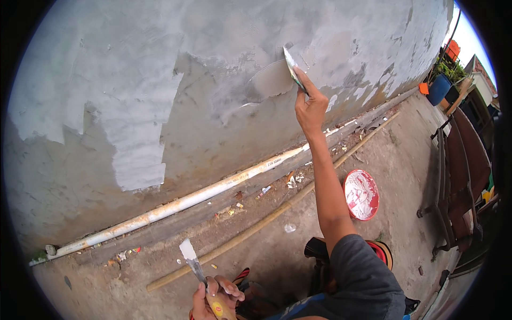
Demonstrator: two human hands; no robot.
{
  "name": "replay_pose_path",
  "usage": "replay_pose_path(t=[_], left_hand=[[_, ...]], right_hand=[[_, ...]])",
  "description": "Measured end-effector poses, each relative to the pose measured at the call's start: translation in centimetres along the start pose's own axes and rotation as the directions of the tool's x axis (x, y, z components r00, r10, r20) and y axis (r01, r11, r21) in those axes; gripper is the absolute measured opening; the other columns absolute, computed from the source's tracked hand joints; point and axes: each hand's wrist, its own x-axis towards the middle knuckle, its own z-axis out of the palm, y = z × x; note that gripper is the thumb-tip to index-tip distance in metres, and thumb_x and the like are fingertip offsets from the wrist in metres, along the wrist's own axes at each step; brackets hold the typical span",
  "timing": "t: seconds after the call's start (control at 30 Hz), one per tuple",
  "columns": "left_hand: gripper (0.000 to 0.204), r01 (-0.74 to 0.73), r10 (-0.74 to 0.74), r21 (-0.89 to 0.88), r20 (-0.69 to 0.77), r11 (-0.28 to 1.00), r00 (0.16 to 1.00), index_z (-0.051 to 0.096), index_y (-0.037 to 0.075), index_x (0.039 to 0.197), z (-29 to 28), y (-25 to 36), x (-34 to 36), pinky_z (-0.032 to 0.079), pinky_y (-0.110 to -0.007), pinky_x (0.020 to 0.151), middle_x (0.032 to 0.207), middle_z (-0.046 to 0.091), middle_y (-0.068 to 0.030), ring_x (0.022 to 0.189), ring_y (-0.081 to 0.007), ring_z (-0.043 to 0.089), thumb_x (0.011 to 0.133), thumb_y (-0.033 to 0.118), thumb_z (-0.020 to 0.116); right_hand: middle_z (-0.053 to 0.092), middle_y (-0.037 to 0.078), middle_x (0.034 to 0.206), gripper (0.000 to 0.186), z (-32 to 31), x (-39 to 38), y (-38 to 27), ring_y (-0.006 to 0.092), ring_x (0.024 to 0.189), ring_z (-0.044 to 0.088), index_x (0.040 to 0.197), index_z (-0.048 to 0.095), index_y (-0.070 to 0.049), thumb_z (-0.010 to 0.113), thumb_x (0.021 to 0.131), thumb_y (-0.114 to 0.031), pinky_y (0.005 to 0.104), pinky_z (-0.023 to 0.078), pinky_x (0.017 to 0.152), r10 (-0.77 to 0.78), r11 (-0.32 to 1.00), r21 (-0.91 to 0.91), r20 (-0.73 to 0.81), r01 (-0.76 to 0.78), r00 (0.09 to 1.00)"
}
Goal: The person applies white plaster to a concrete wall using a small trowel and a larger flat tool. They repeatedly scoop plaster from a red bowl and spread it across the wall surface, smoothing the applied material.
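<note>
My right hand (311, 108) is stretched up to the wall, its fingers closed on a wide putty knife (292, 65). The blade's edge lies against the wall (208, 117), beside a smooth patch of damp-looking putty (273, 80). Low in front of me, my left hand (217, 293) grips the wooden handle of a narrower scraper (192, 257). White putty coats the tip of that blade, which points up and away from me. To the right of my right forearm, a red bowl (361, 195) with white putty inside stands on the ground.
A white pipe (213, 185) runs along the wall's foot. A long bamboo pole (256, 226) lies on the ground parallel to it, with litter between. At the right stands a dark wooden bench (453, 181); a blue barrel (439, 89) is farther off.
</note>
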Motion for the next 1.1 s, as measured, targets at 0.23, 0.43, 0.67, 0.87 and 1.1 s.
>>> replay_pose_path(t=[0.23, 0.43, 0.67, 0.87, 1.1], left_hand=[[0.028, 0.016, -0.016, 0.012, 0.016, 1.0, 1.0, 0.046, 0.011, 0.081, 0.7, -0.5, 0.4, 0.042, -0.033, 0.076, 0.087, 0.051, -0.0064, 0.084, -0.0185, 0.051, 0.099, 0.031, 0.042], [0.027, 0.006, -0.006, 0.01, 0.015, 1.0, 1.0, 0.046, 0.011, 0.082, 1.2, -0.8, -0.1, 0.042, -0.032, 0.075, 0.087, 0.051, -0.0066, 0.082, -0.0183, 0.051, 0.099, 0.032, 0.043], [0.027, -0.027, 0.029, 0.022, -0.114, 0.999, 0.993, 0.046, 0.012, 0.08, 1.5, -0.7, -0.7, 0.042, -0.032, 0.075, 0.085, 0.051, -0.0063, 0.08, -0.018, 0.05, 0.098, 0.032, 0.043], [0.028, -0.046, 0.047, 0.012, -0.12, 0.999, 0.992, 0.046, 0.012, 0.08, 1.4, -0.8, -0.8, 0.042, -0.032, 0.074, 0.085, 0.051, -0.0062, 0.08, -0.0175, 0.05, 0.098, 0.032, 0.042], [0.027, -0.003, 0.007, 0.061, -0.065, 0.998, 0.998, 0.045, 0.012, 0.08, 1.7, -1.2, -0.3, 0.041, -0.031, 0.074, 0.085, 0.05, -0.0059, 0.081, -0.0172, 0.05, 0.098, 0.033, 0.043]], right_hand=[[0.059, 0.011, 0.127, 0.063, 2.2, -9.4, -1.4, 0.0289, 0.114, 0.059, 0.128, 0.06, -0.021, 0.053, 0.075, 0.013, 0.0377, 0.051, 0.095, -0.001, 1.0, -0.025, 0.247, 0.007, 0.969], [0.065, 0.013, 0.117, 0.054, 0.4, -12.1, 0.2, 0.0275, 0.108, 0.064, 0.122, 0.064, -0.018, 0.053, 0.079, 0.012, 0.0367, 0.052, 0.093, 0.062, 0.986, 0.13, 0.287, -0.103, 0.956], [0.07, 0.022, 0.097, 0.03, -4.7, 1.1, 5.1, 0.0234, 0.084, 0.069, 0.117, 0.064, 0.001, 0.057, 0.088, -0.002, 0.0317, 0.05, 0.074, 0.239, 0.971, 0.039, -0.156, -0.236, 0.958], [0.07, 0.016, 0.103, 0.038, -1.8, -0.2, 4.4, 0.0113, 0.088, 0.066, 0.122, 0.064, -0.01, 0.057, 0.086, 0.002, 0.0267, 0.049, 0.07, 0.072, 0.996, -0.049, -0.147, -0.08, 0.986], [0.065, 0.012, 0.118, 0.059, 1.6, -9.9, 1.0, 0.0319, 0.108, 0.063, 0.128, 0.06, -0.021, 0.055, 0.077, 0.009, 0.0374, 0.052, 0.087, -0.011, 1.0, -0.018, 0.154, 0.014, 0.988]])
